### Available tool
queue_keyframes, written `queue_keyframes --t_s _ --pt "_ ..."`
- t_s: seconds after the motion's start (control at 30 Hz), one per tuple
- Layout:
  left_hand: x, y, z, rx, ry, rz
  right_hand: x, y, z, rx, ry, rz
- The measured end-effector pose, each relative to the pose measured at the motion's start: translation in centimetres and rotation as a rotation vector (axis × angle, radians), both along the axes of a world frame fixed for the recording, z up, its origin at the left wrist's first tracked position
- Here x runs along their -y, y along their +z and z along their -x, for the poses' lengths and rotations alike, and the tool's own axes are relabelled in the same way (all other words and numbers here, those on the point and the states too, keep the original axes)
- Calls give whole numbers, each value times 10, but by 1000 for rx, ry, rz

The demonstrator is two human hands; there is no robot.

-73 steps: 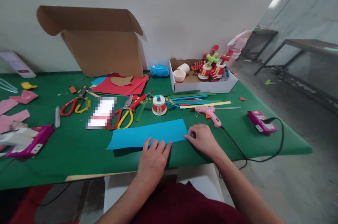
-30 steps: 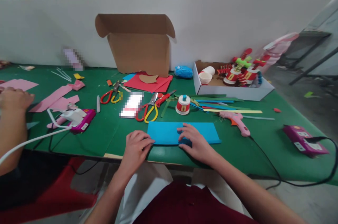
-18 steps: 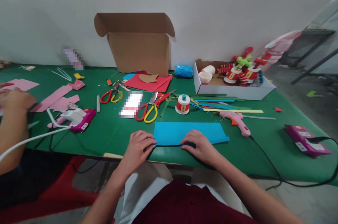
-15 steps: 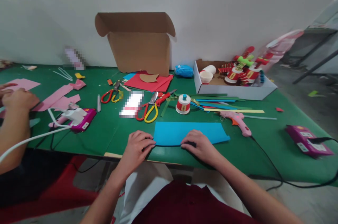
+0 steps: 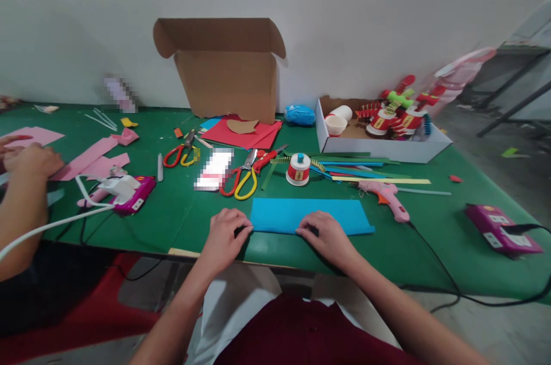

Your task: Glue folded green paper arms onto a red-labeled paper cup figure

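Observation:
A blue sheet of paper (image 5: 275, 213) lies lengthwise near the front edge of the green table. At its near left corner, my left hand (image 5: 226, 234) pinches the edge between thumb and fingers. My right hand (image 5: 322, 233) grips the same near edge around the middle, fingers curled over the sheet. A narrow strip along that edge looks turned up, and a small tip sticks out at the right end. Just beyond the paper stands a red and white paper cup (image 5: 298, 170) with coiled paper arms and a small blue piece on top.
Scissors (image 5: 246, 177) lie left of the cup, colored strips (image 5: 357, 170) and a pink glue gun (image 5: 390, 198) to the right. Behind are a white box (image 5: 379, 147) of cup figures and red paper (image 5: 228, 134). A co-worker's hand (image 5: 34, 161) handles pink paper at left.
The near edge of the blue paper has shifted slightly away from me, with both hands still on it. My left hand's fingers have drawn in a little at the corner.

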State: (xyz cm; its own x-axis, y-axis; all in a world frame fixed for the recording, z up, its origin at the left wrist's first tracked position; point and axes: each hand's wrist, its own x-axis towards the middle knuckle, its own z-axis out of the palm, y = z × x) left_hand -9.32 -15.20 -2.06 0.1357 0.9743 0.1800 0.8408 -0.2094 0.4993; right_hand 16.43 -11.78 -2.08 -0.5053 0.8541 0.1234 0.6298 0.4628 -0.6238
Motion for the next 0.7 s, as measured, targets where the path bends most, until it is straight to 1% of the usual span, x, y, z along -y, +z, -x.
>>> queue_keyframes --t_s 0.3,0.5,0.7 --pt "0 3 -5 -82 40 31 -1 2 1 28 -13 10" --pt "2 9 -7 -53 9 69 -1 1 2 23 -17 28" --pt "2 3 -11 -61 58 30 -1 2 3 29 -33 38"
